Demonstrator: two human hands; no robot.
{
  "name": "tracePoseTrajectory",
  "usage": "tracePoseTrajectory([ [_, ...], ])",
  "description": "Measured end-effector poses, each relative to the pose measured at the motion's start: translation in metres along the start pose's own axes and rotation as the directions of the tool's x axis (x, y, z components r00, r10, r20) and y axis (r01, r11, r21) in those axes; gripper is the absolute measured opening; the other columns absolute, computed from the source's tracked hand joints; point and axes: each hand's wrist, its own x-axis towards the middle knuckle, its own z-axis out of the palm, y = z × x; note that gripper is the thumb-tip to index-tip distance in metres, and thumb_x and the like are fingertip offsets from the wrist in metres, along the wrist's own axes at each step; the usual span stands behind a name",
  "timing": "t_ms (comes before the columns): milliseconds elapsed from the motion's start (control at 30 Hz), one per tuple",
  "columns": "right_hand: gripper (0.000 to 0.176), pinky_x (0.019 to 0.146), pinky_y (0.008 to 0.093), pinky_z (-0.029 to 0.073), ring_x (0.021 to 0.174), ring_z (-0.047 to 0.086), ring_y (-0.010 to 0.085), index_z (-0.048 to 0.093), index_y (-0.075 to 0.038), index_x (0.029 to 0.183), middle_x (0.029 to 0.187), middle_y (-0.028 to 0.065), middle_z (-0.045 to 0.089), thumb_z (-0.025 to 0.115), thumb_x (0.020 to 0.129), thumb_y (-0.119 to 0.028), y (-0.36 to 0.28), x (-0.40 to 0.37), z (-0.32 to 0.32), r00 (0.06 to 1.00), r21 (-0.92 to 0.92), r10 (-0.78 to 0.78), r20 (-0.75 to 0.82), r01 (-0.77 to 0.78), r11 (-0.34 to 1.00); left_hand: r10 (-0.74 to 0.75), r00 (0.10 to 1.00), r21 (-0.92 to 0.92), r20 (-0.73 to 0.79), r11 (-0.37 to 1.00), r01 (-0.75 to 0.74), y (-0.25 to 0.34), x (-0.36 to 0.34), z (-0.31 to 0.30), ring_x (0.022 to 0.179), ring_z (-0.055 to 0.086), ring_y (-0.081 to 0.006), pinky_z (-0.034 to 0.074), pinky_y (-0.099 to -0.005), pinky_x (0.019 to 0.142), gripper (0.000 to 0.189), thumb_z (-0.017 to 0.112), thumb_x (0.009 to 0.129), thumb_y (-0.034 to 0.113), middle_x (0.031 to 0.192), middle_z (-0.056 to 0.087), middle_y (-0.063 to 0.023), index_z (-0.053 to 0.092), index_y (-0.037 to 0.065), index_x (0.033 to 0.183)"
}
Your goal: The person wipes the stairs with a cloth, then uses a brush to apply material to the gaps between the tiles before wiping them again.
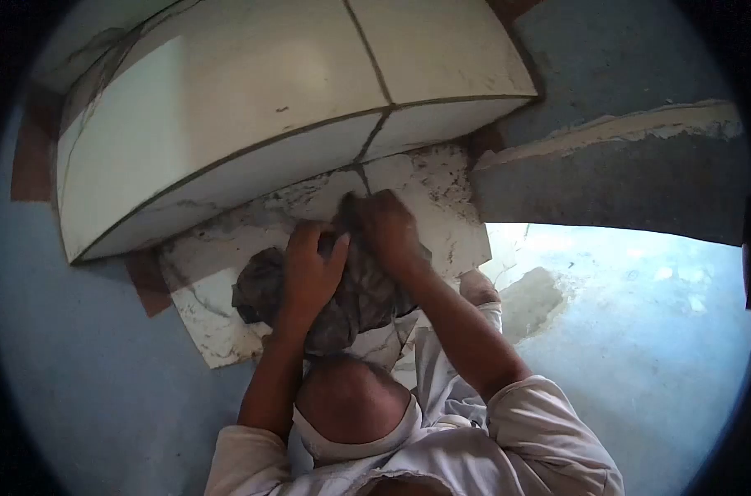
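A dark, crumpled cloth point(355, 293) lies bunched over the marbled tile below the white step. My left hand point(312, 269) is on the cloth's upper left part, thumb raised and apart from the fingers; what lies under its fingertips is hidden. To its right, my right hand point(384, 227) has its fingers curled round a dark piece of the cloth, close to the tile joint. The marbled tile point(437, 186) carries dark smears and specks near the step's base.
The white tiled step point(251, 83), with dark joints, curves across the top. A grey wall point(607, 182) with a rough plaster strip stands at the right. My bare knee point(351, 401) is below the cloth. Bluish floor point(86, 355) shows at the left, and a patch point(528, 306) marks it at the right.
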Motion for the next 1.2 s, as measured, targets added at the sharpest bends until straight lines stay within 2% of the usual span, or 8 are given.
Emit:
tracePoseTrajectory([
  [167, 0.022, 0.073, 0.0462, 0.048, 0.082, 0.059, 0.0319, 0.062, -0.001, 0.101, 0.088, 0.0141, 0.060, 0.045, 0.091, -0.012, 0.129, -0.009, 0.018, 0.869, -0.141, 0.187, -0.458, -0.279, 0.950, 0.043, 0.992, 0.010, 0.116, 0.999, -0.044, 0.009, -0.006, -0.005, 0.095, 0.058, -0.0314, 0.045, -0.0387, 0.086, 0.032, 0.070, 0.079, 0.018, 0.100, 0.060, -0.0159, 0.060, 0.001, 0.104],
  [233, 0.025, 0.079, 0.0451, 0.048, 0.089, 0.059, 0.0319, 0.060, 0.000, 0.107, 0.096, 0.0155, 0.060, 0.047, 0.089, -0.012, 0.120, -0.004, 0.068, 0.887, -0.736, 0.246, -0.391, -0.462, 0.494, 0.283, 0.948, 0.086, 0.143, 0.951, -0.297, 0.015, -0.002, -0.005, 0.102, 0.053, -0.0346, 0.042, -0.0427, 0.089, 0.043, 0.073, 0.076, 0.026, 0.107, 0.058, -0.0163, 0.058, 0.004, 0.110],
  [300, 0.028, 0.086, 0.0433, 0.047, 0.098, 0.057, 0.0312, 0.059, 0.000, 0.109, 0.106, 0.0184, 0.059, 0.049, 0.085, -0.011, 0.049, 0.018, 0.035, 0.961, -0.253, 0.139, -0.240, -0.200, 0.947, 0.274, 0.954, 0.089, 0.120, 0.954, -0.286, 0.018, -0.001, -0.001, 0.105, 0.051, -0.0356, 0.041, -0.0440, 0.091, 0.048, 0.074, 0.075, 0.028, 0.111, 0.056, -0.0170, 0.057, 0.004, 0.113],
  [400, 0.035, 0.091, 0.0427, 0.045, 0.108, 0.055, 0.0314, 0.057, 0.000, 0.114, 0.118, 0.0195, 0.057, 0.050, 0.082, -0.011, 0.025, 0.021, 0.000, 0.969, -0.080, 0.142, 0.202, -0.128, 0.988, 0.253, 0.956, 0.103, 0.150, 0.957, -0.269, 0.018, -0.001, 0.003, 0.110, 0.048, -0.0375, 0.038, -0.0464, 0.095, 0.057, 0.076, 0.071, 0.031, 0.118, 0.052, -0.0183, 0.055, 0.005, 0.117],
  [500, 0.044, 0.102, 0.0462, 0.033, 0.121, 0.045, 0.0345, 0.049, -0.002, 0.128, 0.127, 0.0209, 0.050, 0.047, 0.084, -0.005, 0.130, -0.019, 0.045, 0.889, -0.452, 0.004, -0.459, -0.238, 0.859, 0.244, 0.947, 0.155, 0.211, 0.948, -0.279, 0.018, -0.003, -0.001, 0.113, 0.046, -0.0369, 0.036, -0.0465, 0.098, 0.060, 0.078, 0.070, 0.031, 0.121, 0.049, -0.0180, 0.055, 0.007, 0.120],
  [867, 0.076, 0.112, 0.0494, 0.022, 0.134, 0.028, 0.0430, 0.040, 0.006, 0.135, 0.143, 0.0278, 0.032, 0.054, 0.086, -0.049, -0.005, -0.023, 0.017, 0.926, -0.227, 0.335, -0.174, -0.369, 0.901, 0.110, 0.923, 0.207, 0.370, 0.958, -0.198, -0.017, -0.033, -0.044, 0.113, 0.046, -0.0343, 0.033, -0.0467, 0.100, 0.046, 0.071, 0.067, 0.014, 0.115, 0.054, -0.0121, 0.062, 0.012, 0.111],
  [1133, 0.044, 0.107, 0.0473, 0.031, 0.125, 0.043, 0.0386, 0.051, 0.009, 0.121, 0.133, 0.0277, 0.045, 0.047, 0.088, -0.020, -0.226, 0.040, 0.085, 0.860, 0.483, -0.511, -0.012, 0.452, 0.750, 0.013, 0.803, 0.430, -0.596, 0.850, 0.306, -0.058, -0.134, -0.095, 0.117, 0.048, -0.0353, 0.033, -0.0463, 0.103, 0.038, 0.065, 0.074, 0.012, 0.122, 0.054, -0.0173, 0.059, 0.001, 0.110],
  [1200, 0.043, 0.106, 0.0476, 0.032, 0.123, 0.044, 0.0388, 0.051, 0.008, 0.121, 0.132, 0.0270, 0.046, 0.047, 0.088, -0.019, -0.201, 0.022, 0.081, 0.938, 0.469, -0.333, 0.102, 0.250, 0.847, 0.031, 0.771, 0.323, -0.636, 0.918, 0.229, -0.056, -0.140, -0.086, 0.120, 0.046, -0.0373, 0.032, -0.0474, 0.104, 0.038, 0.065, 0.080, 0.018, 0.123, 0.054, -0.0177, 0.058, 0.003, 0.114],
])
